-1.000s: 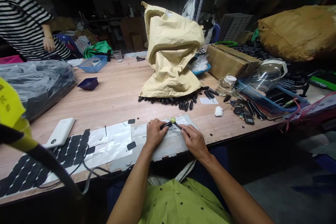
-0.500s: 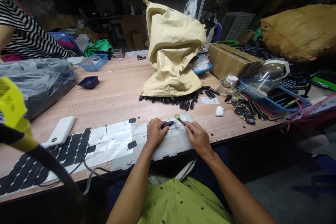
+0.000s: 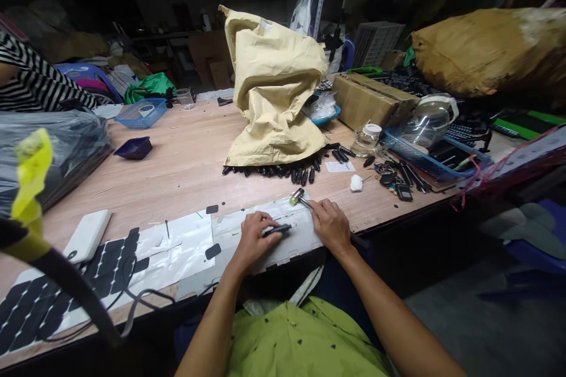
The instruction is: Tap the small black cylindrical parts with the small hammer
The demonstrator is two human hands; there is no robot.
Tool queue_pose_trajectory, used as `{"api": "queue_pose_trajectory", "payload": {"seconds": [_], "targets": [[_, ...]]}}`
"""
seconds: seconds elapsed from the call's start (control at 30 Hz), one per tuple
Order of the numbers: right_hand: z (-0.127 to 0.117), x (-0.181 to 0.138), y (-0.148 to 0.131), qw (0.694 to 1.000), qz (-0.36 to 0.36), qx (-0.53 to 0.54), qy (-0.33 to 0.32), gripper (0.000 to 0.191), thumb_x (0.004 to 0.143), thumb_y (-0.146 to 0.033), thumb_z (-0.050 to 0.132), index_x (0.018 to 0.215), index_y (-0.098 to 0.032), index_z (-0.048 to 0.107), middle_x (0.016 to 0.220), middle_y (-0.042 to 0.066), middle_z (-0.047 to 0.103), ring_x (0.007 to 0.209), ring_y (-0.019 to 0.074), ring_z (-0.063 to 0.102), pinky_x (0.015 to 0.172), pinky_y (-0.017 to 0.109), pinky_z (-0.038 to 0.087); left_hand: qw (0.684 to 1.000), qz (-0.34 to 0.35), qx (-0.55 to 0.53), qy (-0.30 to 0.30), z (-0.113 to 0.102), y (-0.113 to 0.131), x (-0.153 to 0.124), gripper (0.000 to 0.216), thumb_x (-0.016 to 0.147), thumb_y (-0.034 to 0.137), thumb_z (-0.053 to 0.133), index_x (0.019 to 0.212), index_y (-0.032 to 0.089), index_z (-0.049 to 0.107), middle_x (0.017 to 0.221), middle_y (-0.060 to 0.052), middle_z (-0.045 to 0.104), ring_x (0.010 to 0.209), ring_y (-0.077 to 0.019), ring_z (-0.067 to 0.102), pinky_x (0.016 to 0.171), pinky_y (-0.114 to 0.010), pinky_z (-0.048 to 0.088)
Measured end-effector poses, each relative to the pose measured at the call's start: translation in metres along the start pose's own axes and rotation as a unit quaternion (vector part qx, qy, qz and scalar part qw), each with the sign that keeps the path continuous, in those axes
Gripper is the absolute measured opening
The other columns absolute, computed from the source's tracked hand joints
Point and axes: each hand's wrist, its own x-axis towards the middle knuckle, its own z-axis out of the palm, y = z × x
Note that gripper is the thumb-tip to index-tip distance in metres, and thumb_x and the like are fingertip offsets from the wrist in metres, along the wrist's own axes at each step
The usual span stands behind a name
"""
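Left fingers (image 3: 264, 223) around a slim black piece (image 3: 284, 228), right end bare

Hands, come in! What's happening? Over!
Left hand holding slim black cylindrical piece. Right hand gripping small yellow-tipped hammer. Crumpled tan paper bag beyond, not between them.

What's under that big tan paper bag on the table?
Small black pieces show along the front edge of the tan paper bag. Whatever lies farther back is covered, so I can't tell how far they extend beneath it.
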Motion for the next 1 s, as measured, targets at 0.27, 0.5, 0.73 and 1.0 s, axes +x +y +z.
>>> {"api": "queue_pose_trajectory", "payload": {"seconds": [0.27, 0.5, 0.73, 1.0], "targets": [[-0.002, -0.001, -0.001, 1.0, 0.003, -0.005, -0.002, 0.029, 0.092, -0.017, 0.054, 0.113, -0.026, 0.072, 0.087, 0.006, 0.063, 0.083, 0.0207, 0.052, 0.072, 0.031, 0.036, 0.99, 0.122, 0.051, -0.054, 0.008, -0.002, -0.068, 0.027, 0.076, 0.028, 0.077, 0.102, 0.032, 0.077, 0.134, -0.008, 0.06, 0.126, -0.0343, 0.048, 0.107, -0.052, 0.039], [-0.002, -0.002, -0.002, 1.0, -0.004, 0.001, 0.011, 0.028, 0.093, -0.016, 0.054, 0.112, -0.026, 0.072, 0.085, 0.005, 0.061, 0.082, 0.0208, 0.05, 0.071, 0.031, 0.034, 0.998, -0.013, -0.039, 0.05, -0.005, 0.01, -0.01, 0.025, 0.086, 0.032, 0.067, 0.11, 0.027, 0.074, 0.114, -0.008, 0.068, 0.112, -0.0273, 0.059, 0.097, -0.043, 0.049], [-0.001, -0.005, -0.003, 1.0, -0.014, -0.005, 0.023, 0.027, 0.092, -0.016, 0.055, 0.111, -0.024, 0.072, 0.083, 0.005, 0.06, 0.08, 0.02, 0.049, 0.07, 0.031, 0.033, 0.892, -0.334, -0.008, 0.305, -0.053, -0.023, 0.119, 0.041, 0.093, 0.024, 0.054, 0.133, 0.019, 0.059, 0.132, -0.014, 0.059, 0.123, -0.0293, 0.055, 0.1, -0.039, 0.048], [-0.004, -0.005, -0.011, 1.0, -0.003, -0.013, 0.018, 0.025, 0.092, -0.017, 0.055, 0.11, -0.024, 0.071, 0.084, 0.005, 0.061, 0.081, 0.0203, 0.048, 0.071, 0.032, 0.033, 0.884, -0.361, 0.063, 0.289, -0.075, -0.058, 0.145, 0.03, 0.088, 0.019, 0.059, 0.116, 0.024, 0.069, 0.125, -0.01, 0.067, 0.125, -0.0311, 0.053, 0.104, -0.042, 0.044]]}}
